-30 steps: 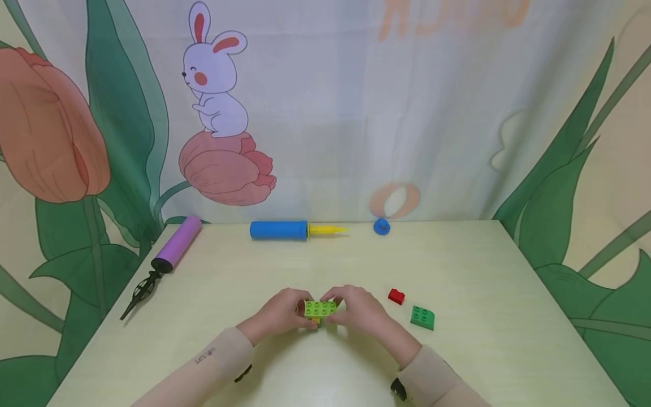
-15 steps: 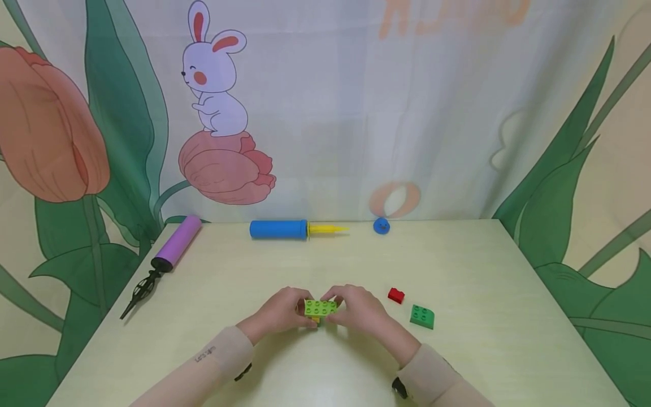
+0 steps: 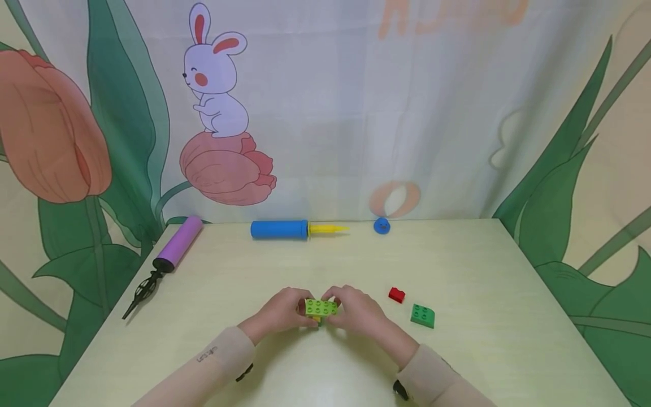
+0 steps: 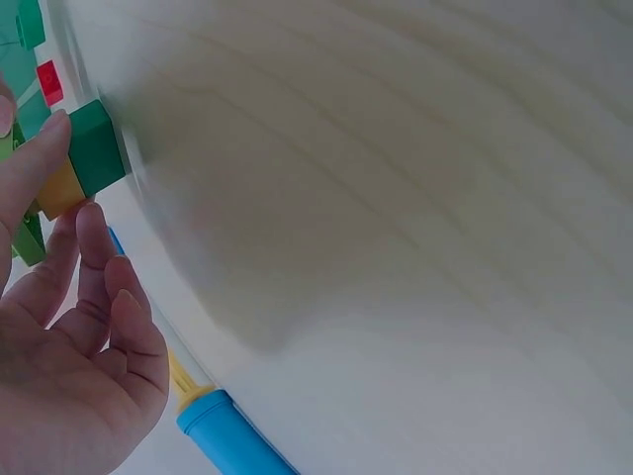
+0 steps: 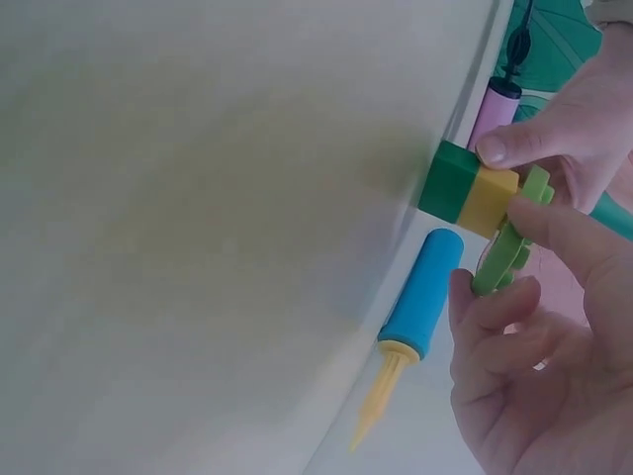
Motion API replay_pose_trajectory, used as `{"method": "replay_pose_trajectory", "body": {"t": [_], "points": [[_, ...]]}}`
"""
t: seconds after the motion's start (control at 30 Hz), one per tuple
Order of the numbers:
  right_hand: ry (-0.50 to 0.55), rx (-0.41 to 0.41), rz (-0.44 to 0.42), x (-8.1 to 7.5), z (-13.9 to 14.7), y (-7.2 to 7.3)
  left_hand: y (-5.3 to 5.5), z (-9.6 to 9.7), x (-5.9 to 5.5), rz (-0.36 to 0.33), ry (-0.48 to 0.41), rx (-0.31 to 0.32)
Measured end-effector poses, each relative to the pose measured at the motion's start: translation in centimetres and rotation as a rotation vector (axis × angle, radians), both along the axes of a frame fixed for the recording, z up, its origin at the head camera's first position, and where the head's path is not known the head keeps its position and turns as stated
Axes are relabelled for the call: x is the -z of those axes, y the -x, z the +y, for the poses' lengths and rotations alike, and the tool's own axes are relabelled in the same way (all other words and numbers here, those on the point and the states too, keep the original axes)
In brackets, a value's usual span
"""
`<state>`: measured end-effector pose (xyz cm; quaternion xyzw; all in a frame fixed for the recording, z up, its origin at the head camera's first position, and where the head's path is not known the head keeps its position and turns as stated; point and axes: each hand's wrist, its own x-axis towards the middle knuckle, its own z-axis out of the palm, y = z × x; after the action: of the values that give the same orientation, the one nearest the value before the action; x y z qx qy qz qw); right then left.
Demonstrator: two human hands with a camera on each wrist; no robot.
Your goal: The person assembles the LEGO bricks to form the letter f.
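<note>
A light green toy building plate [image 3: 320, 307] with studs sits on top of a yellow brick [image 5: 489, 202], which is joined to a dark green brick [image 5: 449, 182]. My left hand [image 3: 280, 310] grips the small stack, thumb on the yellow and dark green bricks in the left wrist view. With thumb and fingers, my right hand [image 3: 358, 311] pinches the right end of the light green plate. In the head view the plate hides most of the bricks below it. Whether plate and yellow brick are fully pressed together, I cannot tell.
To the right lie a small red brick [image 3: 396, 295] and a green studded brick [image 3: 423, 316]. Along the back edge are a blue pump [image 3: 280, 230] with a yellow nozzle and a blue round piece [image 3: 382, 225]. A purple pump [image 3: 180, 240] lies at the left edge.
Both hands keep their hold on the bricks in nearly the same place. Only a very slight shift of the head view shows.
</note>
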<state>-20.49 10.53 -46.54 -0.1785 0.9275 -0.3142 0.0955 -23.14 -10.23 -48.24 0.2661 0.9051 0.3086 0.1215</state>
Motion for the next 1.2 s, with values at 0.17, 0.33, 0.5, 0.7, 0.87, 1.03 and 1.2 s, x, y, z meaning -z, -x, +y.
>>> {"method": "replay_pose_trajectory", "body": {"t": [0.17,0.33,0.5,0.7,0.87,1.03,1.2], "points": [[0.008,0.002,0.002,0.06,-0.01,-0.17,-0.07,0.01,-0.09,-0.001,-0.001,-0.001],[0.008,0.006,0.019,0.18,0.09,-0.11,-0.16,0.05,-0.39,0.015,0.004,0.011],[0.017,0.004,0.029,0.12,0.05,-0.19,-0.16,0.04,-0.37,0.025,0.001,0.022],[-0.013,0.0,0.057,-0.04,-0.11,-0.2,-0.05,-0.02,-0.26,0.022,-0.007,0.024],[-0.055,0.002,0.074,-0.26,-0.35,-0.17,0.0,-0.07,-0.21,0.033,-0.004,0.018],[-0.089,-0.005,0.064,-0.35,-0.53,-0.15,-0.01,0.01,-0.08,0.043,-0.002,0.029],[-0.097,-0.01,0.059,-0.34,-0.48,-0.17,-0.1,0.13,-0.03,0.055,0.003,0.034]]}}
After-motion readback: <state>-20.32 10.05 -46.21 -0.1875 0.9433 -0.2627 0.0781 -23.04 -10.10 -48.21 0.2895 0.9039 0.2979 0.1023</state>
